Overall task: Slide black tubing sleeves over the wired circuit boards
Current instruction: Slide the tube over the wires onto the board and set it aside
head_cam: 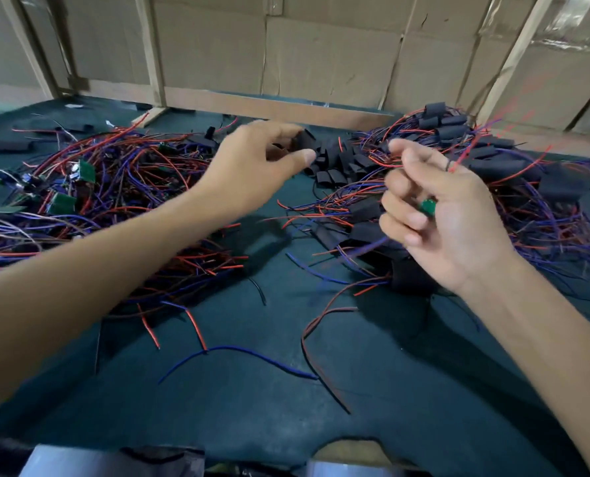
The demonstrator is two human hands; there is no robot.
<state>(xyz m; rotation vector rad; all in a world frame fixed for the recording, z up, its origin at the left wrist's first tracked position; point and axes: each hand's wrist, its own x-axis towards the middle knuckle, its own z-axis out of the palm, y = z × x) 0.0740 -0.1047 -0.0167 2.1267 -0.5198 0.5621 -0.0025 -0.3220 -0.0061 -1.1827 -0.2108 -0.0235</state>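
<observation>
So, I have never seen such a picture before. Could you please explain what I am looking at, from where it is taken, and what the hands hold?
There is no machine: a camera on a person's head looks down at two bare hands over a dark green table. The left hand reaches to a heap of short black tubing sleeves and pinches one sleeve. The right hand grips a small green circuit board with wires. On the left lies a pile of unsleeved boards with red and blue wires; on the right, a pile of sleeved ones.
</observation>
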